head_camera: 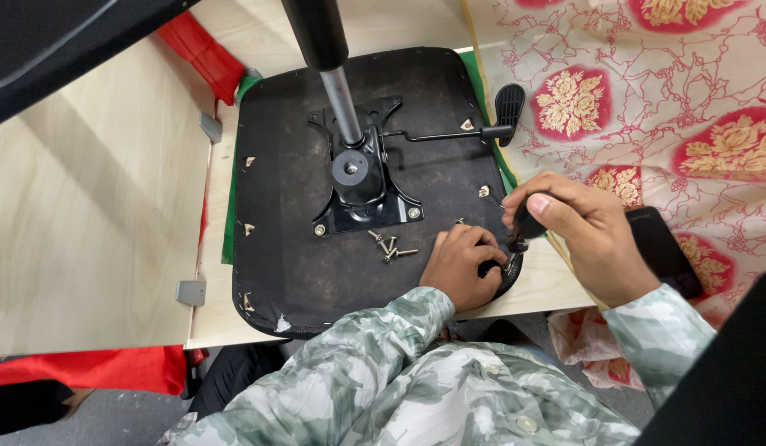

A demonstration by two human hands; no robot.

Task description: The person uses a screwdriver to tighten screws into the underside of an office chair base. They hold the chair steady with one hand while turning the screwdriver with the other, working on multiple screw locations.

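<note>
Left hand [464,266] pressed down on the lower right corner of the upturned chair seat [300,264], fingers curled closed over something small at the rim — too hidden to tell what. Right hand [579,233] just beside it, right of centre in the frame, gripping the dark handle of a screwdriver [519,230], tip pointed down at the seat's edge between the two hands. Both sleeves in a pale green camouflage print, filling the lower middle of the frame.

Far left: pale wooden desk [86,223], with grey metal brackets along its edge. Red cloth [94,367] below it at the lower left. Centre: black seat underside lying flat on a lighter board, a strip of green showing at its left edge. Black metal mounting plate [360,192] bolted in the seat's middle, gas-lift column [332,74] rising from it toward the upper edge. Loose screws [390,245] in a small heap just below the plate, near the left hand. Lever with a black paddle [508,107] reaching out to the upper right. Far right — floral cloth in red and cream [688,99], and a dark phone-like slab [659,248] partly under the right wrist.
</note>
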